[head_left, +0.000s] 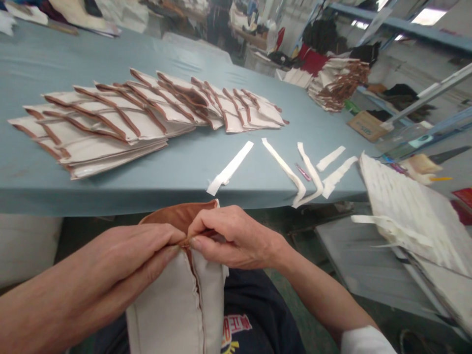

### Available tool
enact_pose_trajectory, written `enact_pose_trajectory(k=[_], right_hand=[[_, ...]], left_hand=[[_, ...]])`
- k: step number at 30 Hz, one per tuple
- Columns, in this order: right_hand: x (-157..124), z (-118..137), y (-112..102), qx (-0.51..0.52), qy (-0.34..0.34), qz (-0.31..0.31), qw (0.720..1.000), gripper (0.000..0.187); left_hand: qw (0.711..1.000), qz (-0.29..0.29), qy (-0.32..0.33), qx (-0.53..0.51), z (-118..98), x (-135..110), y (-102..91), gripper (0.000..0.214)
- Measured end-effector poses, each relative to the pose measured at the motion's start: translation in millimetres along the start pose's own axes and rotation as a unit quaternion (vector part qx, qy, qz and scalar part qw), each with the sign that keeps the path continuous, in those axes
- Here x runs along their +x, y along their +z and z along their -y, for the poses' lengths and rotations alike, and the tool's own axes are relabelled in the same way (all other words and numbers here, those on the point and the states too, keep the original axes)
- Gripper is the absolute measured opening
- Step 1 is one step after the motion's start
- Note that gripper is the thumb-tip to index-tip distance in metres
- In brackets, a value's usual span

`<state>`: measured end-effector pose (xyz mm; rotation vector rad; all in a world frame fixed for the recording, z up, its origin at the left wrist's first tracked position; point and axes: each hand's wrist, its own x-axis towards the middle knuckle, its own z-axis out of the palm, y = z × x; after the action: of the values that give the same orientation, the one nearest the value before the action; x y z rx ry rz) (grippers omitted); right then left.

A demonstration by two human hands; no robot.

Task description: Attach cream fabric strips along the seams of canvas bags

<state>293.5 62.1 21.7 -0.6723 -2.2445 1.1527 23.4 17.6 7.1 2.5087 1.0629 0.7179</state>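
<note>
Over my lap hangs a sewn fabric piece (165,305), off-white outside with a brown lining showing at its top opening. A seam runs down its front, with brown showing in the gap. My left hand (147,253) pinches the top edge just left of that seam. Right beside it, my right hand (228,236) pinches the edge on the other side, thumb and bent fingers closed on the cloth. The fingertips of both hands nearly meet at the seam. Part of the brown lining behind the hands is hidden.
On the blue-green table (184,172) lies a fanned row of similar pieces (121,118). White strips (232,167) and a small red tool (303,172) lie nearer me. A stack of pieces (337,83) stands far right. A board with pale strips (413,216) is at right.
</note>
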Motion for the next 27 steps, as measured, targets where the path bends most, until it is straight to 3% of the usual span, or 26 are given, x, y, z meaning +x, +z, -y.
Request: enact_pose_trajectory(k=[3, 8, 11, 15, 18, 23, 27], right_hand=[[0.2, 3.3, 2.7, -0.012, 0.004, -0.008, 1.000, 0.008], [3.5, 6.8, 20.5, -0.126, 0.023, -0.072, 0.989, 0.005], [5.7, 5.2, 31.0, -0.193, 0.049, -0.110, 0.974, 0.010], [6.9, 3.2, 25.7, -0.085, 0.031, -0.083, 0.992, 0.010], [6.6, 1.0, 13.9, 0.004, 0.021, -0.047, 0.999, 0.013], [7.7, -2.8, 6.5, 0.002, 0.014, -0.042, 0.999, 0.019], [10.4, -2.7, 7.8, -0.066, -0.022, -0.053, 0.996, 0.018]], left_hand=[[0.998, 0.030, -0.008, -0.049, -10.0, 12.8, 2.2, 0.029], [0.995, -0.055, -0.054, -0.059, -26.0, 29.7, 13.3, 0.028], [0.989, -0.069, -0.084, -0.104, -23.9, 29.8, 20.2, 0.026], [0.973, -0.044, -0.123, -0.193, -19.2, 25.0, 17.5, 0.030], [0.975, -0.005, -0.131, -0.178, -20.3, 25.0, 6.1, 0.033], [0.999, -0.011, -0.012, -0.039, -16.3, 31.7, -8.4, 0.029], [0.995, -0.035, 0.048, 0.079, -11.8, 34.7, -10.8, 0.025]])
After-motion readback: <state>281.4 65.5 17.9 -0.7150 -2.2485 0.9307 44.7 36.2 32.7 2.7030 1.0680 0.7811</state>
